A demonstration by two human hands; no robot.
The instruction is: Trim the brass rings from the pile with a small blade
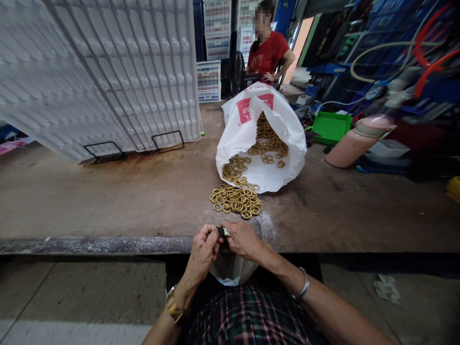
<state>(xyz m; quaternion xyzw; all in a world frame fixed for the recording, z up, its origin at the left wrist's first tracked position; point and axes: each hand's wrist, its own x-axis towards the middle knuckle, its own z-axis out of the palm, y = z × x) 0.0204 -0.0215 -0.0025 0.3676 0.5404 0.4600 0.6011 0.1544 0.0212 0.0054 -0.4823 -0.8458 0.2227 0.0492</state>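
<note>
My left hand and my right hand meet at the table's near edge, fingers closed in pinches. Between their fingertips is a small dark and white piece, too small and covered to name. Just beyond them lies a loose pile of brass-coloured rings. The pile spreads out from the mouth of a white sack with red print, which lies on its side with many more rings inside. Under my hands, at my lap, hangs a pale bag or container, partly hidden by my hands.
Tall white ribbed plastic sheets stand at the left in black wire holders. To the right are a pink bottle and a green tray. Behind the wooden table stands a person in a red shirt, near stacked crates.
</note>
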